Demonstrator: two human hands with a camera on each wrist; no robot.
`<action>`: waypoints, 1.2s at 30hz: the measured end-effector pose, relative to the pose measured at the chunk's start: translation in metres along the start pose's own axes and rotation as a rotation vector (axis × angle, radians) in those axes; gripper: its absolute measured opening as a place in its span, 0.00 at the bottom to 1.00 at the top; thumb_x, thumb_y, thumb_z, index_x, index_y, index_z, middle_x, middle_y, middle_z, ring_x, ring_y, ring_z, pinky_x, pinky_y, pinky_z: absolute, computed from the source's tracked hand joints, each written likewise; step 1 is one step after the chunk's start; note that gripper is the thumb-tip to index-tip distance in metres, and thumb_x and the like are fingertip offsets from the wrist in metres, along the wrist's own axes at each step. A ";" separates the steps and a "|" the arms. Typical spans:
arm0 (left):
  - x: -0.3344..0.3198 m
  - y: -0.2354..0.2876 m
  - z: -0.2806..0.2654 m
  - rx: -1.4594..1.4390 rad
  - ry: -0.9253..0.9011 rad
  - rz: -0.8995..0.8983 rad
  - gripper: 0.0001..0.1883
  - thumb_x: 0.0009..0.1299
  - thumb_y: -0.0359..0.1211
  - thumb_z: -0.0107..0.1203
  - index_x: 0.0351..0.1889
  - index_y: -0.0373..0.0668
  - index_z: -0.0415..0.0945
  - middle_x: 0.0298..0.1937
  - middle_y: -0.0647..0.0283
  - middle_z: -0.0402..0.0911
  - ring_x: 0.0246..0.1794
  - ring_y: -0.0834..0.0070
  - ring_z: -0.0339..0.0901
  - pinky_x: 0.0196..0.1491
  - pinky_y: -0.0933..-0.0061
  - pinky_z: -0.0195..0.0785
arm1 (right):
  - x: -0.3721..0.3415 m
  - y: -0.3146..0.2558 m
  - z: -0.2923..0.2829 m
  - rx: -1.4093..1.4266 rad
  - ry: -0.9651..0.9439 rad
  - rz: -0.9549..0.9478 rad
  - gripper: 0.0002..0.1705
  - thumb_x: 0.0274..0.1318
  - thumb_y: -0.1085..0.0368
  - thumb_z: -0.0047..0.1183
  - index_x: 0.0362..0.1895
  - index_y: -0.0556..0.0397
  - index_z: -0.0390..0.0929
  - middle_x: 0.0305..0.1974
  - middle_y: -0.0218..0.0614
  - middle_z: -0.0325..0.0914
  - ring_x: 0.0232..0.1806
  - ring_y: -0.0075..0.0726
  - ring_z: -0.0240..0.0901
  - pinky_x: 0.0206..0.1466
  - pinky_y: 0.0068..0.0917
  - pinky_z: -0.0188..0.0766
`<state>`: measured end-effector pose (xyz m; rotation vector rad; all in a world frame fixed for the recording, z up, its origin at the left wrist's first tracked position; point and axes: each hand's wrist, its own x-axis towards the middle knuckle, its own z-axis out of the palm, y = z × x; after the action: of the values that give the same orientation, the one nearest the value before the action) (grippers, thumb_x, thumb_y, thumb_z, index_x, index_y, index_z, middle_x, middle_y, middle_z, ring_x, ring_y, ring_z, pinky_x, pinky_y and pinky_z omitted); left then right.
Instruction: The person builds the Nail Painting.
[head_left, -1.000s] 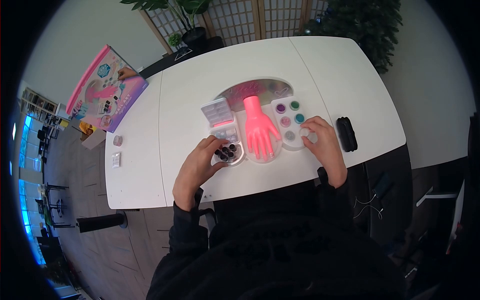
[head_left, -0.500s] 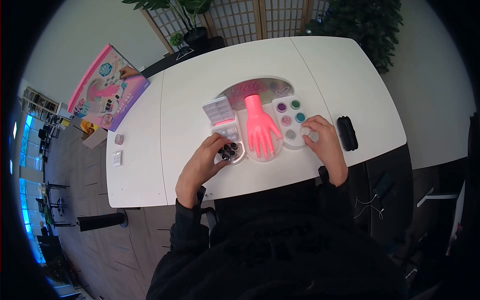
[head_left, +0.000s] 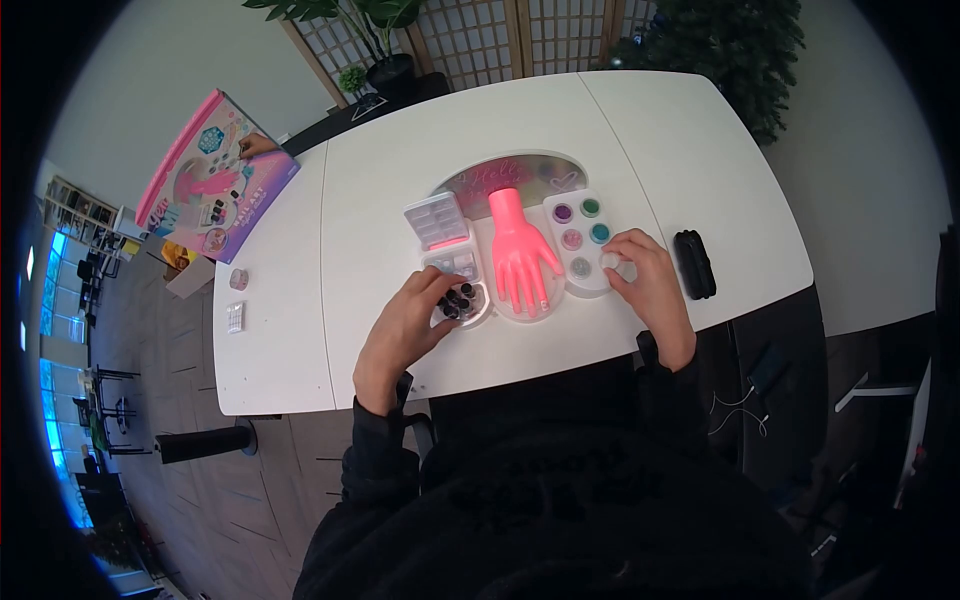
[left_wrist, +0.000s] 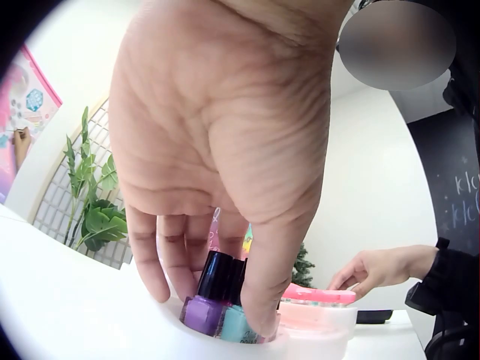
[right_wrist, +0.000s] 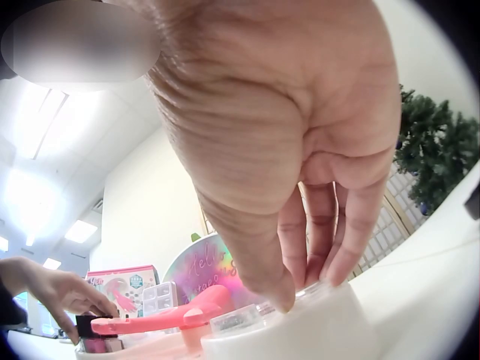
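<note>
A pink model hand (head_left: 518, 260) lies palm down in the middle of a white nail-art stand, fingers toward me. To its left, my left hand (head_left: 405, 315) reaches into a tray of nail polish bottles with black caps (head_left: 463, 297). Its thumb and fingers curl round the bottles; a purple bottle (left_wrist: 202, 313) and a teal one (left_wrist: 238, 326) show between them. On the other side, my right hand (head_left: 645, 285) pinches a small whitish pot (head_left: 611, 261) at the edge of the right tray (head_left: 590, 286). Pots of purple (head_left: 563, 214), green (head_left: 591, 207), teal, pink and silver glitter sit there.
An open-lidded clear case (head_left: 436, 221) stands behind the bottles, and a shiny curved mirror (head_left: 465, 187) backs the stand. To the right is a black zip case (head_left: 693, 265). A nail-art box (head_left: 215, 185), a small tub (head_left: 238, 279) and a white packet (head_left: 235, 318) lie far left.
My left hand has shifted slightly right and farther over the bottles, and some black caps have changed position. The right hand stays at the pot by the tray's edge.
</note>
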<state>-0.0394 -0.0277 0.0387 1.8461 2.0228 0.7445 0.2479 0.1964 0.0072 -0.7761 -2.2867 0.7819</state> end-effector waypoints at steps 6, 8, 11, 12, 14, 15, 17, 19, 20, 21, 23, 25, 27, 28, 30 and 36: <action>0.000 -0.002 0.002 0.068 0.007 0.045 0.30 0.58 0.23 0.74 0.61 0.40 0.81 0.56 0.57 0.80 0.56 0.54 0.80 0.58 0.56 0.77 | 0.000 0.001 0.001 0.001 -0.003 0.003 0.19 0.52 0.81 0.69 0.50 0.64 0.86 0.48 0.42 0.84 0.45 0.44 0.82 0.52 0.33 0.80; 0.000 -0.004 0.004 0.075 0.015 0.049 0.29 0.58 0.24 0.74 0.61 0.41 0.81 0.55 0.57 0.80 0.56 0.54 0.80 0.58 0.56 0.77 | 0.000 0.001 0.001 0.002 0.004 -0.007 0.19 0.51 0.81 0.69 0.50 0.63 0.86 0.48 0.42 0.84 0.45 0.44 0.83 0.53 0.33 0.80; -0.002 -0.006 0.006 0.111 0.042 0.056 0.28 0.59 0.26 0.75 0.59 0.42 0.81 0.53 0.59 0.80 0.54 0.56 0.80 0.56 0.56 0.77 | 0.000 0.001 0.001 0.019 -0.007 0.008 0.18 0.50 0.80 0.69 0.47 0.62 0.85 0.49 0.43 0.83 0.51 0.54 0.82 0.55 0.40 0.80; -0.002 -0.006 0.007 0.125 0.048 0.063 0.27 0.60 0.28 0.75 0.59 0.43 0.82 0.53 0.60 0.80 0.54 0.57 0.80 0.55 0.57 0.76 | 0.001 0.001 0.001 0.025 0.000 -0.013 0.18 0.50 0.80 0.69 0.47 0.62 0.85 0.49 0.43 0.83 0.51 0.54 0.82 0.55 0.40 0.80; 0.000 -0.001 0.007 0.188 0.075 0.054 0.25 0.61 0.34 0.77 0.57 0.45 0.83 0.53 0.63 0.80 0.54 0.61 0.79 0.54 0.57 0.73 | 0.000 0.003 0.002 0.019 -0.012 0.019 0.18 0.50 0.81 0.69 0.48 0.62 0.84 0.50 0.44 0.83 0.52 0.56 0.82 0.56 0.41 0.79; -0.001 0.001 0.008 0.195 0.082 0.047 0.25 0.61 0.34 0.77 0.57 0.45 0.83 0.53 0.63 0.80 0.54 0.61 0.79 0.54 0.57 0.73 | -0.002 0.002 0.002 0.025 -0.015 0.009 0.18 0.50 0.81 0.69 0.48 0.62 0.84 0.50 0.44 0.83 0.52 0.56 0.82 0.56 0.41 0.79; 0.002 0.001 0.009 0.271 0.068 0.050 0.25 0.61 0.36 0.78 0.55 0.46 0.83 0.53 0.64 0.80 0.56 0.62 0.78 0.56 0.57 0.71 | 0.000 0.002 0.001 -0.002 -0.017 0.016 0.19 0.50 0.81 0.69 0.48 0.62 0.84 0.49 0.44 0.83 0.52 0.56 0.82 0.57 0.40 0.79; 0.002 0.002 0.011 0.297 0.082 0.047 0.24 0.61 0.37 0.78 0.53 0.45 0.83 0.53 0.64 0.80 0.58 0.62 0.77 0.55 0.57 0.71 | 0.000 0.002 0.002 0.006 -0.008 0.007 0.18 0.49 0.81 0.69 0.47 0.62 0.85 0.50 0.44 0.83 0.52 0.56 0.82 0.57 0.40 0.79; 0.003 0.001 0.013 0.293 0.077 0.049 0.24 0.61 0.37 0.78 0.53 0.45 0.83 0.53 0.65 0.80 0.57 0.63 0.77 0.55 0.57 0.71 | -0.001 0.002 0.002 0.020 -0.017 0.030 0.18 0.49 0.81 0.69 0.47 0.62 0.85 0.50 0.44 0.83 0.52 0.56 0.82 0.57 0.40 0.79; 0.004 0.001 0.014 0.286 0.070 0.052 0.23 0.61 0.37 0.78 0.53 0.45 0.83 0.53 0.65 0.80 0.57 0.63 0.77 0.54 0.57 0.71 | 0.000 0.002 0.002 0.033 -0.025 0.054 0.18 0.49 0.81 0.69 0.47 0.62 0.85 0.50 0.44 0.83 0.52 0.56 0.82 0.56 0.40 0.79; 0.005 0.002 0.013 0.286 0.060 0.036 0.24 0.60 0.38 0.78 0.52 0.44 0.83 0.53 0.65 0.80 0.58 0.62 0.77 0.55 0.57 0.71 | 0.001 0.001 0.001 0.022 -0.021 0.040 0.19 0.49 0.81 0.69 0.48 0.62 0.85 0.50 0.44 0.83 0.52 0.55 0.82 0.56 0.40 0.80; 0.005 0.003 0.013 0.298 0.048 0.008 0.25 0.59 0.39 0.79 0.52 0.44 0.83 0.54 0.64 0.79 0.58 0.63 0.77 0.55 0.57 0.70 | 0.000 0.000 0.000 0.014 -0.019 0.015 0.18 0.50 0.82 0.69 0.48 0.62 0.85 0.50 0.44 0.83 0.52 0.54 0.83 0.57 0.40 0.80; 0.006 0.002 0.013 0.296 0.049 0.014 0.25 0.58 0.39 0.80 0.51 0.43 0.83 0.54 0.64 0.79 0.58 0.62 0.76 0.55 0.57 0.70 | 0.001 0.003 0.000 0.004 -0.019 0.009 0.19 0.50 0.82 0.69 0.48 0.62 0.85 0.50 0.44 0.83 0.51 0.54 0.83 0.57 0.40 0.80; 0.004 0.001 0.013 0.296 0.054 0.017 0.25 0.58 0.39 0.80 0.51 0.43 0.83 0.54 0.64 0.78 0.59 0.62 0.76 0.55 0.56 0.70 | -0.001 0.004 0.001 -0.004 -0.019 -0.001 0.19 0.50 0.82 0.69 0.48 0.62 0.85 0.50 0.44 0.83 0.51 0.54 0.83 0.56 0.40 0.80; 0.004 -0.001 0.016 0.295 0.064 0.010 0.26 0.58 0.39 0.80 0.52 0.44 0.82 0.54 0.65 0.78 0.58 0.62 0.77 0.55 0.57 0.70 | -0.001 0.004 0.002 0.026 -0.026 0.015 0.19 0.49 0.82 0.69 0.48 0.62 0.85 0.50 0.44 0.83 0.50 0.54 0.83 0.56 0.40 0.80; 0.007 -0.001 0.022 0.309 0.100 0.007 0.25 0.59 0.37 0.80 0.53 0.46 0.82 0.54 0.66 0.78 0.57 0.62 0.77 0.54 0.58 0.69 | -0.001 0.006 0.002 0.017 -0.019 -0.004 0.19 0.49 0.82 0.69 0.48 0.62 0.84 0.50 0.44 0.82 0.50 0.54 0.82 0.54 0.40 0.80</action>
<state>-0.0292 -0.0175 0.0204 2.0149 2.3055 0.5604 0.2488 0.1991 0.0018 -0.7595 -2.2944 0.8096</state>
